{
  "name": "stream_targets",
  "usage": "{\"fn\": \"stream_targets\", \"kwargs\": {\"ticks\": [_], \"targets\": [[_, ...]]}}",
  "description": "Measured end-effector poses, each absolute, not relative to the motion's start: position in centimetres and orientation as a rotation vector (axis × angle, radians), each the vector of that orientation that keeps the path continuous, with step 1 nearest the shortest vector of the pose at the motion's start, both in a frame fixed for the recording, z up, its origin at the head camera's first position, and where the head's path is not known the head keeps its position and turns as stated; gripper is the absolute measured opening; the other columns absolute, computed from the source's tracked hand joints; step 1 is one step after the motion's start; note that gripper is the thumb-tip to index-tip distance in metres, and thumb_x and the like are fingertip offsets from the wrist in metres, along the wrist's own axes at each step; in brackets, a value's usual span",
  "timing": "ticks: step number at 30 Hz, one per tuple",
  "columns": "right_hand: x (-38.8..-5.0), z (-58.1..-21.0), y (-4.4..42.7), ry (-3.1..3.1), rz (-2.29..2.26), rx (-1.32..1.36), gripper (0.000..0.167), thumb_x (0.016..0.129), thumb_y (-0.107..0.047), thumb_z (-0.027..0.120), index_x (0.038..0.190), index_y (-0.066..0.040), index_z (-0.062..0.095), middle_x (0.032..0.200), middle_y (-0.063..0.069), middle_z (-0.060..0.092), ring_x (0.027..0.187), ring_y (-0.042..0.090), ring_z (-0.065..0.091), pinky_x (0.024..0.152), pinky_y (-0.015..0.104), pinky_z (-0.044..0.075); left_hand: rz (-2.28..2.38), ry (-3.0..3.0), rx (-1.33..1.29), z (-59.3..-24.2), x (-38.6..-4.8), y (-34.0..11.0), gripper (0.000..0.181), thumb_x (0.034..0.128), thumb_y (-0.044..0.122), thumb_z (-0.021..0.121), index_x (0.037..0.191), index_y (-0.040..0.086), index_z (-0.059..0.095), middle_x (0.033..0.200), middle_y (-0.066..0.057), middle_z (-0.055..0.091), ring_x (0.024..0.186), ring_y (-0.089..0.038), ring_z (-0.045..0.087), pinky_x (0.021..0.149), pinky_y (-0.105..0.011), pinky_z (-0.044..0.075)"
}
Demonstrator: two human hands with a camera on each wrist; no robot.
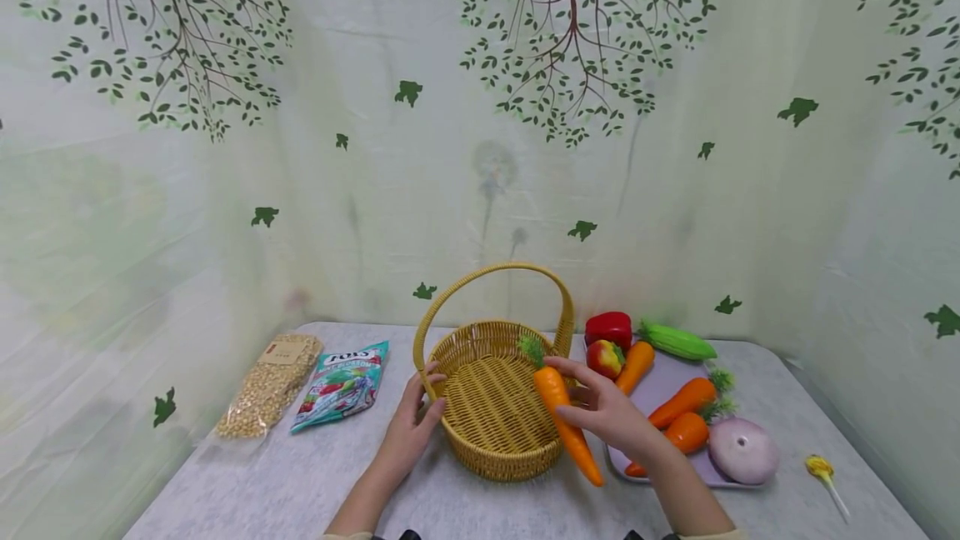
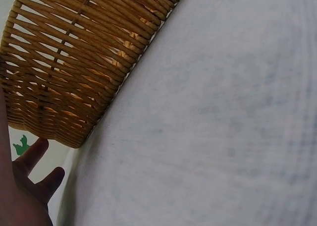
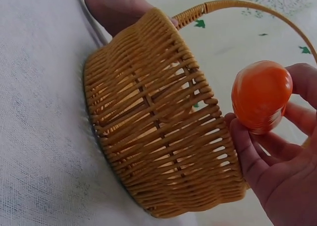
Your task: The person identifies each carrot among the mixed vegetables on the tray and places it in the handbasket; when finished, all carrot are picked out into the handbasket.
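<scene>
A yellow-brown wicker basket (image 1: 501,465) with a tall arched handle stands on the table. My left hand (image 1: 411,422) holds its left rim beside the handle's foot. Two outstretched fingers (image 2: 48,182) of that hand show past the basket's side in the left wrist view. A toy carrot (image 1: 564,423) with a green top is pinched between the thumb and fingers of my right hand (image 1: 611,415). The carrot slants at the basket's right rim, its tip pointing down towards me. From the right wrist, the carrot (image 3: 262,94) is seen end-on, beside the wicker wall.
Right of the basket, a pale tray (image 1: 738,486) bears several carrots (image 1: 686,402), a red pepper (image 1: 609,329), a red-yellow fruit (image 1: 604,358), a green vegetable (image 1: 678,341) and a round purplish vegetable (image 1: 744,450). A lollipop (image 1: 821,469) lies farther right. Leftward lie a candy bag (image 1: 341,386) and bagged kernels (image 1: 270,386).
</scene>
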State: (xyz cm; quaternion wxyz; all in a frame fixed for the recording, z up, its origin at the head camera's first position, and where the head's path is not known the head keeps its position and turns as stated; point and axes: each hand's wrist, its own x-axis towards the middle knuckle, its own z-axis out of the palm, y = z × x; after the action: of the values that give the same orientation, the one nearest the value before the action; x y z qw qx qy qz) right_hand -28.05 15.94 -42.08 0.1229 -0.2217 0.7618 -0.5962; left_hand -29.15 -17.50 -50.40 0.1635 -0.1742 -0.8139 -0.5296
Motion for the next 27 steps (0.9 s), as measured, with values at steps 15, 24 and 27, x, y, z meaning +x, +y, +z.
{"fn": "stream_targets", "kwargs": {"ticks": [15,24,27], "targets": [[-28.5,-42.1,12.9,2.232,-1.674,-0.674,0.061,0.095,-0.028,0.069,0.150,-0.030,0.042,0.145,0.014,0.048,0.110,0.027,0.059,0.080,0.037,0.057,-1.535,-2.350,-0.466,-50.5,-29.4,-17.5,0.037,0.1039,0.026,0.054,0.140,0.020,0.049,0.163,0.001,0.030,0.150,-0.037,0.031,0.114,-0.063,0.033],[-29.8,-41.9,10.7,2.237,-1.652,-0.662,0.059,0.095,-0.025,0.067,0.149,-0.021,0.044,0.147,0.016,0.047,0.108,0.024,0.062,0.081,0.032,0.055,-1.530,-2.371,-0.426,-50.3,-29.3,-17.3,0.036,0.1035,0.022,0.054,0.139,0.023,0.049,0.164,0.003,0.029,0.150,-0.036,0.031,0.114,-0.063,0.033],[-30.2,-42.0,10.1,2.249,-1.646,-0.615,0.059,0.094,-0.027,0.068,0.148,-0.023,0.045,0.149,0.015,0.047,0.106,0.025,0.062,0.078,0.032,0.053,-1.524,-2.364,-0.430,-50.3,-29.2,-17.4,0.037,0.1033,0.021,0.054,0.139,0.024,0.049,0.163,0.001,0.030,0.149,-0.037,0.032,0.114,-0.063,0.034]]}}
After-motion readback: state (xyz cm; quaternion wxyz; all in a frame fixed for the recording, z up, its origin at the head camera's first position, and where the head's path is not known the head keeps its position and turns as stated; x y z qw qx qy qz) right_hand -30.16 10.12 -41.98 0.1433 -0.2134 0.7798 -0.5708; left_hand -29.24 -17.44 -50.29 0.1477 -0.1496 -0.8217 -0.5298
